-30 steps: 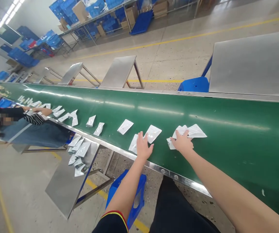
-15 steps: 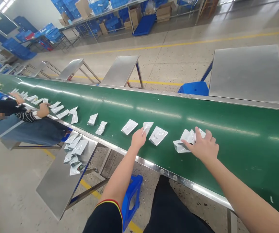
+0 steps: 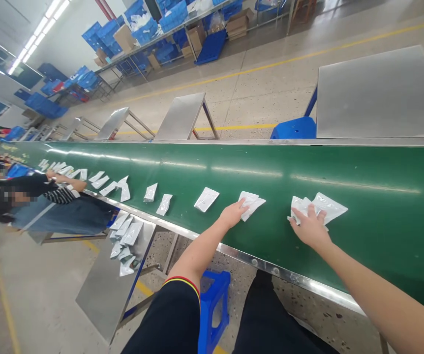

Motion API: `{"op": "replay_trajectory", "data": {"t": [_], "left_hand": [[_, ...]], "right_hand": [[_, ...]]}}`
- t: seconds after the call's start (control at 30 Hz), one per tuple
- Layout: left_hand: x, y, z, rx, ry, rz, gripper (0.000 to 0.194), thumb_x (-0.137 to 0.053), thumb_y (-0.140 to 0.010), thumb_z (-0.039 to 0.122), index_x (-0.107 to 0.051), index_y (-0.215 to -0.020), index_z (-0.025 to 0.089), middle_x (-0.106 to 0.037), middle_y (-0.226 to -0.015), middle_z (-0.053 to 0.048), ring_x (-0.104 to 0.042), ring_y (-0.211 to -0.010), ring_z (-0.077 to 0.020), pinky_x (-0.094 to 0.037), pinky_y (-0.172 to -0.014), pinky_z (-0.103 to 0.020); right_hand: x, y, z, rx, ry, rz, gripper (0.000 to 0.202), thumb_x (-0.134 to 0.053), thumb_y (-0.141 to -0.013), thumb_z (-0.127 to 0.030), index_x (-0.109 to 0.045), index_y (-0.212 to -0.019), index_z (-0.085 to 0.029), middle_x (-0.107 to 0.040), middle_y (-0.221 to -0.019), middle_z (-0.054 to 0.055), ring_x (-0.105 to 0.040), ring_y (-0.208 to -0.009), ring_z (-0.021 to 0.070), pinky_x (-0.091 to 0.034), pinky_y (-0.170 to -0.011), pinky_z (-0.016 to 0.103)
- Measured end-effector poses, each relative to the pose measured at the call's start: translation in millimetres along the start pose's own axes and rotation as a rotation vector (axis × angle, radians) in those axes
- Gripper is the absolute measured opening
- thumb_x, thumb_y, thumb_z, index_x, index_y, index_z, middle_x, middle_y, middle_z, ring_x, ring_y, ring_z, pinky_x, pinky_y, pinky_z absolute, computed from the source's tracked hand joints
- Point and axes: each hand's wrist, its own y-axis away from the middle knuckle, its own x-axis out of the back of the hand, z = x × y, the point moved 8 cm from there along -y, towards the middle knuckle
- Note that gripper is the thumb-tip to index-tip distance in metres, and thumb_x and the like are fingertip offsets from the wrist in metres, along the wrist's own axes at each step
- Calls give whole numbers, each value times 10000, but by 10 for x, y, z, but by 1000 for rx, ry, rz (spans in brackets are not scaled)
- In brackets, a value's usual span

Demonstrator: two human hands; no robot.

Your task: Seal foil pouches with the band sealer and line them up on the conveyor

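On the green conveyor belt (image 3: 256,169), white foil pouches lie spread out. My left hand (image 3: 233,215) has its fingers closed on the edge of a white pouch (image 3: 252,209), which overlaps a second one under it. My right hand (image 3: 311,228) rests with fingers spread on a small cluster of pouches. One larger pouch (image 3: 330,207) of that cluster sticks out to the right of the fingers, and the others are partly covered. Left of my left hand, a single pouch (image 3: 206,199) lies flat on the belt.
A metal side table (image 3: 101,290) at the left carries a heap of pouches (image 3: 125,238). A co-worker in a striped sleeve (image 3: 62,195) reaches over the belt farther left. A blue stool (image 3: 214,305) stands below the belt's metal edge, and steel tables (image 3: 374,98) line the far side.
My left hand has lowered its pouch onto the neighbouring one. The cluster under my right hand has shifted, with the larger pouch now showing at its right. The camera view has tilted.
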Motion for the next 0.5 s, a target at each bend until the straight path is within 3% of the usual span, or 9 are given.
{"op": "replay_trajectory", "data": {"t": [0.07, 0.13, 0.23, 0.3, 0.4, 0.5], "left_hand": [[103, 49, -195, 70, 42, 106, 649, -519, -1021, 18, -681, -1598, 267, -468, -1820, -74, -660, -1486, -291, -547, -1253, -430], [222, 125, -378, 135, 50, 195, 729, -494, -1008, 1, -594, -1679, 269, -535, -1776, -72, -697, -1439, -269, -562, -1238, -418], [338, 169, -469, 153, 47, 245, 803, -474, -991, -26, -488, -1748, 240, -608, -1715, -89, -695, -1449, -261, -560, -1244, -422], [352, 89, -351, 121, 38, 256, 756, -444, -1000, -41, -543, -1710, 200, -628, -1692, -114, -672, -1484, -262, -544, -1266, -426], [253, -159, 60, 48, 32, 266, 643, -473, -1043, 3, -634, -1634, 195, -600, -1712, -141, -643, -1518, -276, -552, -1265, -427], [-45, -399, 567, -60, -21, 163, 547, -675, -1083, 267, -633, -1627, 225, -478, -1794, -180, -521, -1615, -391, -552, -1262, -560]], "right_hand": [[-13, -23, 111, 32, 11, 22, 698, -502, -1047, -623, -616, -1644, -280, -265, -1850, 223, -217, -1626, 683, -293, -1204, 877], [-25, -32, 179, 53, 25, 51, 689, -551, -1020, -579, -641, -1629, -271, -326, -1827, 221, -236, -1624, 671, -284, -1224, 867], [-29, -11, 215, 50, 38, 89, 669, -545, -1024, -530, -658, -1619, -245, -340, -1817, 231, -237, -1628, 665, -264, -1251, 846], [-8, 14, 214, 35, 41, 110, 645, -504, -1050, -487, -659, -1616, -220, -307, -1824, 248, -221, -1638, 661, -254, -1263, 831], [54, 50, 216, 22, 40, 127, 638, -452, -1079, -452, -659, -1618, -181, -264, -1826, 273, -180, -1656, 656, -247, -1285, 800], [104, 77, 289, -15, 16, 100, 684, -439, -1089, -559, -643, -1644, -215, -247, -1839, 249, -155, -1660, 661, -301, -1263, 803]]}}
